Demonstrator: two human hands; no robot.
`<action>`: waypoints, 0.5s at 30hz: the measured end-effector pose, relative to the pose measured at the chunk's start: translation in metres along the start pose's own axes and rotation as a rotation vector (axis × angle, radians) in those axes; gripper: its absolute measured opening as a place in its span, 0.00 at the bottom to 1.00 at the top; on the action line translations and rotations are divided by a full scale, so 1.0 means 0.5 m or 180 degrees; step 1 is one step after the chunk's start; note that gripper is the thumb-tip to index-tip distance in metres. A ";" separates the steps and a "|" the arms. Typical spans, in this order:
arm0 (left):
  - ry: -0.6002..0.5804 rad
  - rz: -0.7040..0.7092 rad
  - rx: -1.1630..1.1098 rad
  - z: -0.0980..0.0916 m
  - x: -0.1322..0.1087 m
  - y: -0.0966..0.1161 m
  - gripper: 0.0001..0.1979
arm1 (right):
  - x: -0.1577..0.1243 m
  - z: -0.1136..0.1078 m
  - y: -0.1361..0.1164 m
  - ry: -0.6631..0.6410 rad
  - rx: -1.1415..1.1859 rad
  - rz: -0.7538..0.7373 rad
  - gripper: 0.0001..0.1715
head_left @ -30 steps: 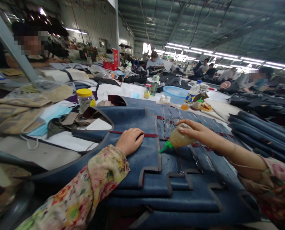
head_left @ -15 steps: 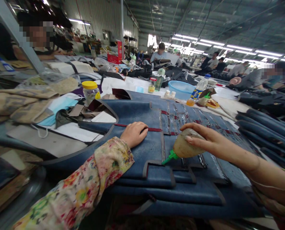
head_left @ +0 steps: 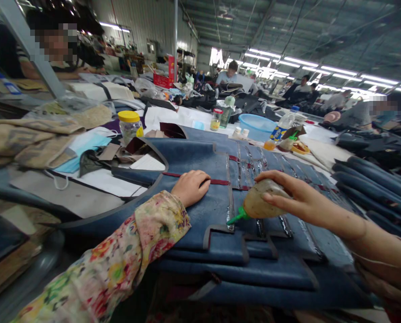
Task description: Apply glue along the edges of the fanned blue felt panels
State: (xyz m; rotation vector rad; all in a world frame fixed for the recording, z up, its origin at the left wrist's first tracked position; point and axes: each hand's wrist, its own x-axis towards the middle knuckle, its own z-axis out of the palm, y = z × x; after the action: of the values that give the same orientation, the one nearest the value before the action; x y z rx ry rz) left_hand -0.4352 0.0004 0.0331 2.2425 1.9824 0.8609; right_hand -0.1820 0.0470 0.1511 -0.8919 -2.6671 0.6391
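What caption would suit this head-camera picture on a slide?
Right hand points a green-nozzled squeeze bottle at stacked blue leather-like panels; left hand rests on them.

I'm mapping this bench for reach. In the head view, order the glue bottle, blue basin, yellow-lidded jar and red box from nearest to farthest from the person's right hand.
1. glue bottle: held in the right hand grip.
2. blue basin: ahead, mid-table.
3. yellow-lidded jar: far to the left.
4. red box: back left, well beyond the jar.
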 end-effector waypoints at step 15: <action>-0.0012 -0.0026 -0.0029 -0.001 0.000 0.001 0.13 | 0.056 0.001 0.067 0.0537 -0.0119 0.0091 0.25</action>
State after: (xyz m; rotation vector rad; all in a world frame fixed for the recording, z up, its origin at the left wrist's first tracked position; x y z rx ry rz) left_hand -0.4350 0.0001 0.0340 2.2279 1.9804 0.8625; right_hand -0.1869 0.0883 0.1373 -0.9511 -2.5279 0.4981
